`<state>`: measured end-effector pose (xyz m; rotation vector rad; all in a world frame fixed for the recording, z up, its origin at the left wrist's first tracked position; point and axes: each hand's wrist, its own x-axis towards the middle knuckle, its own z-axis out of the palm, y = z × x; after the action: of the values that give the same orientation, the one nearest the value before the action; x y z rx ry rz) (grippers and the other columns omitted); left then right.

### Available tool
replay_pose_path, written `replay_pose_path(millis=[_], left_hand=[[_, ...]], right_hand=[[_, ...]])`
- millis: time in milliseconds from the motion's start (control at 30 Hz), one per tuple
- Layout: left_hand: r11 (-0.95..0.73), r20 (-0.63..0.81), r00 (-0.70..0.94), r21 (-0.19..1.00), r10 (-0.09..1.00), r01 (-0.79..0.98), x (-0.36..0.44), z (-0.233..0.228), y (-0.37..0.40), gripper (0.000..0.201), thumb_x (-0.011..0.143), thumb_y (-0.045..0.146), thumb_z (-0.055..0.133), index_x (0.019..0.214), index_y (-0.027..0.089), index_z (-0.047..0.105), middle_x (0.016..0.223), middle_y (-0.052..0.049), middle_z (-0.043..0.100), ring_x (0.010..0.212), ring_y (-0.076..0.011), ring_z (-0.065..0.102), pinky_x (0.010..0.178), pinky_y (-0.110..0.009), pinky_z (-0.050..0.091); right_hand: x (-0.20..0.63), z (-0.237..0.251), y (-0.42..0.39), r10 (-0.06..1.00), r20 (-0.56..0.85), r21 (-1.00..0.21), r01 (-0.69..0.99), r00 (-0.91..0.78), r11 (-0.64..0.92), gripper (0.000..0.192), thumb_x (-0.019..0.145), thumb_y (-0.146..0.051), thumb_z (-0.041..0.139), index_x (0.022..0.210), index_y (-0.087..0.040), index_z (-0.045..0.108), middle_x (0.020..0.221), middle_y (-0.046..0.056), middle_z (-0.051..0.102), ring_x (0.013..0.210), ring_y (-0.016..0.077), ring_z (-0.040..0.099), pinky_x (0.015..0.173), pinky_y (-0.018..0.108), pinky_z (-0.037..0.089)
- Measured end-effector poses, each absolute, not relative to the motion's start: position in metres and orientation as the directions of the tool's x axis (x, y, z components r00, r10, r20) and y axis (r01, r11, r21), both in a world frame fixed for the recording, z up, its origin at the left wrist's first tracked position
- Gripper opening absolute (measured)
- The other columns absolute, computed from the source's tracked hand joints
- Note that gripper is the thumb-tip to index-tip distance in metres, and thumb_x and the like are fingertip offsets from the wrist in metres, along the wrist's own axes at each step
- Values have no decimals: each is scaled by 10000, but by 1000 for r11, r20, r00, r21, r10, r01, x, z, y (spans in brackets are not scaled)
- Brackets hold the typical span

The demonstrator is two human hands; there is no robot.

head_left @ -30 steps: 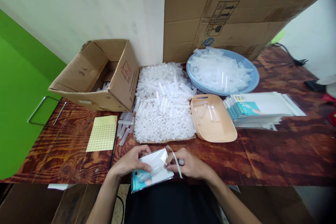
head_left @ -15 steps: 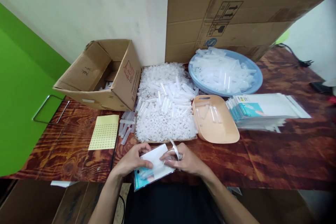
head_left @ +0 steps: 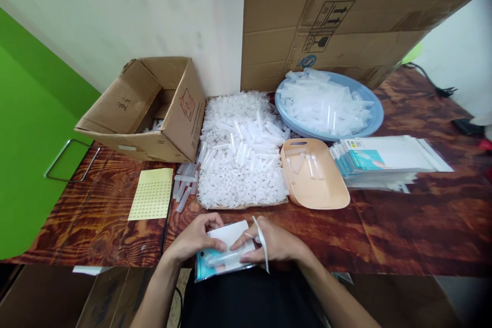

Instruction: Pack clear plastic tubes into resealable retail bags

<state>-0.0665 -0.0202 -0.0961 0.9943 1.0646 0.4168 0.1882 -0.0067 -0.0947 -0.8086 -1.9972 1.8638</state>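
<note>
Both of my hands hold a small clear plastic packet (head_left: 225,253) with a white and blue card inside, at the table's near edge. My left hand (head_left: 194,238) grips its left side with the thumb on top. My right hand (head_left: 271,243) presses on its right side, and a thin white strip (head_left: 262,242) sticks up and hangs over the fingers. A clear tube shows inside the packet.
Behind the hands lies a pile of clear tubes (head_left: 240,151) on a cardboard tray, a beige tray (head_left: 319,197), a blue basin of tubes (head_left: 374,113), a stack of packets (head_left: 384,161), an open cardboard box (head_left: 148,110) and a yellow sticker sheet (head_left: 151,193).
My right hand's fingers have moved across the packet's top and the white strip has swung down over them. The packet sits slightly lower and flatter.
</note>
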Motion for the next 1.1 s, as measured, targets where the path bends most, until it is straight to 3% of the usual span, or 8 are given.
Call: replay_pose_path(millis=[100, 233, 333, 467, 600, 733, 933, 1100], left_hand=[[526, -528, 469, 837, 708, 148, -69, -93, -21, 461, 609, 320, 922, 879, 158, 584, 773, 10, 641, 702, -140, 522, 608, -215, 330], [526, -536, 449, 835, 714, 161, -80, -89, -21, 477, 604, 350, 921, 885, 161, 585, 802, 1, 652, 723, -152, 543, 609, -212, 335], [496, -528, 394, 848, 752, 188, -95, -84, -22, 459, 616, 367, 914, 866, 162, 588, 791, 13, 631, 722, -145, 532, 607, -206, 339], [465, -519, 355, 855, 778, 229, -114, -76, -23, 443, 643, 387, 897, 873, 165, 589, 778, 25, 613, 722, -144, 530, 609, -206, 363], [473, -539, 333, 841, 773, 262, -118, -71, -22, 450, 650, 407, 888, 888, 172, 586, 782, 25, 615, 713, -149, 539, 594, -210, 375], [485, -552, 365, 834, 750, 264, -107, -73, -21, 435, 655, 387, 886, 874, 171, 578, 795, 17, 633, 736, -157, 557, 613, -215, 380], [480, -543, 400, 840, 738, 254, -85, -86, -22, 386, 663, 341, 875, 886, 168, 611, 816, 14, 646, 753, -162, 563, 631, -221, 378], [464, -544, 387, 839, 745, 286, -71, -96, -24, 350, 706, 406, 838, 870, 158, 652, 785, 11, 631, 744, -167, 548, 630, -226, 358]], right_hand=[[188, -98, -11, 671, -136, -987, 155, -729, -31, 335, 851, -419, 706, 1053, -171, 804, 827, 46, 733, 648, 141, 582, 605, 231, 433], [199, -98, -10, 846, -174, -985, 94, -505, -147, 375, 917, -475, 621, 1047, -147, 749, 611, -10, 579, 514, 109, 453, 488, 217, 349], [212, -96, -13, 917, -175, -980, 151, -358, -129, 327, 950, -455, 586, 1032, -163, 707, 600, -25, 533, 535, 121, 465, 514, 228, 361], [223, -103, -28, 926, -166, -929, 369, -339, -31, 261, 990, -380, 532, 920, -179, 683, 718, 19, 638, 654, 168, 582, 630, 264, 424], [220, -116, -45, 962, -76, -892, 449, -264, 53, 218, 1007, -306, 493, 972, -191, 675, 920, 77, 712, 855, 231, 661, 786, 313, 467], [209, -112, -48, 959, -45, -937, 345, -279, 56, 164, 958, -299, 599, 974, -193, 723, 909, 74, 731, 837, 222, 669, 774, 303, 481], [195, -104, -38, 910, -51, -998, -13, -410, -61, 273, 870, -444, 716, 894, -176, 765, 795, 50, 727, 706, 180, 643, 663, 269, 469], [195, -106, -34, 869, -159, -987, 111, -468, -120, 271, 904, -428, 681, 837, -171, 733, 709, 24, 680, 658, 153, 587, 622, 250, 423]])
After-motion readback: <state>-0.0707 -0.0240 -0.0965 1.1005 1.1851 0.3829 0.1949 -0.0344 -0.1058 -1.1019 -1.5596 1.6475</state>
